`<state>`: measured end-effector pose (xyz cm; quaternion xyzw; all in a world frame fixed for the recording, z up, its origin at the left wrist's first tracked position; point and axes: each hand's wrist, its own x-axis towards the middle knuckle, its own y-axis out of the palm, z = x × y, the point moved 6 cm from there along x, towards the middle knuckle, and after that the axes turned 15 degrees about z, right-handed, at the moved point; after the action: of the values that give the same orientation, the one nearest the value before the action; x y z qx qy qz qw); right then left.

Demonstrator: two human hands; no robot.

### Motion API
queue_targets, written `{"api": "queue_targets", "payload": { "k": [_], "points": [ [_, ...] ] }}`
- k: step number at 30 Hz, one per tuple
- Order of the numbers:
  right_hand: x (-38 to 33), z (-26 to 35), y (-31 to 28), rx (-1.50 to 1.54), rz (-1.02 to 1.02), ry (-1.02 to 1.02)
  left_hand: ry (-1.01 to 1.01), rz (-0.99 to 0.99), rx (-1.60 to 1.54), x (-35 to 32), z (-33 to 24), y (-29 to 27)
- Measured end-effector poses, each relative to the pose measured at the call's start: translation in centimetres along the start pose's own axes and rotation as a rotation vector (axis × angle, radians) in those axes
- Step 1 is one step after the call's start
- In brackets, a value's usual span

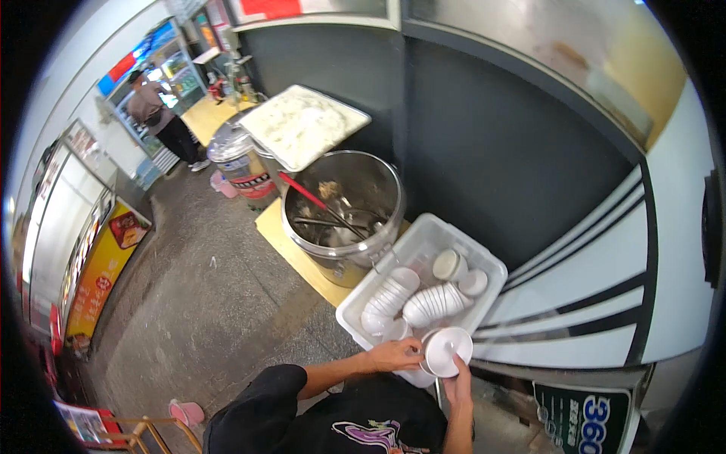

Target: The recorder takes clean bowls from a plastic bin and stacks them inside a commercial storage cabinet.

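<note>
Over the near end of a white plastic tub [495,281], a small white bowl [446,349] is held between my two hands. My right hand [458,387] grips its near right edge, with the thumb over the rim. At the bowl's left edge, my left hand [395,354] has its fingers curled in and pressed together. A second rim seems to show under the bowl's left side, but I cannot tell how many are held. Inside the tub, nested white bowls lie on their sides in two rows [439,303], with a few loose bowls [450,265] at the far end.
Beyond the tub stands a large steel pot [399,198] with a red-handled utensil [306,191] inside. Behind it is a tray of white food [306,125]. A dark wall panel [491,151] borders the right. Far left, a person [151,106] stands by a glass-door fridge.
</note>
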<state>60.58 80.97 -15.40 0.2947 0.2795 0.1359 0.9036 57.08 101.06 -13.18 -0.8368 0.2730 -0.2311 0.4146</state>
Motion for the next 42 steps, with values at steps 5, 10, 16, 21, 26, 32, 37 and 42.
{"api": "queue_targets", "payload": {
  "k": [5,10,16,21,26,32,37,42],
  "points": [
    [0.2,-3.8,-3.0,0.025,0.046,0.197,0.049,0.016,0.039,-0.9,0.2,-0.6],
    [-1.1,-3.4,-2.7,-0.016,-0.05,0.238,-0.022,-0.009,-0.005,-0.7,-1.1,-0.6],
    [-2.0,-4.0,-3.7,0.011,0.002,0.327,0.032,-0.149,-0.005,-1.0,-2.0,-0.7],
    [-3.2,-5.5,-5.8,-0.031,-0.039,0.328,-0.22,-0.077,-0.106,-2.4,0.6,-0.8],
    [-4.1,-6.0,-7.2,0.005,-0.114,0.295,-0.65,-0.106,-0.446,-4.9,11.0,6.4],
    [-4.1,-6.2,-6.3,0.058,-0.04,0.31,-0.823,0.025,-0.426,-3.2,16.6,16.0],
    [-4.6,-6.3,-7.5,0.094,-0.105,0.302,-0.934,0.062,-0.434,-2.6,16.9,18.0],
    [-4.2,-6.0,-7.6,0.078,-0.158,0.241,-0.947,0.004,-0.465,-3.1,16.9,18.0]
  ]
}}
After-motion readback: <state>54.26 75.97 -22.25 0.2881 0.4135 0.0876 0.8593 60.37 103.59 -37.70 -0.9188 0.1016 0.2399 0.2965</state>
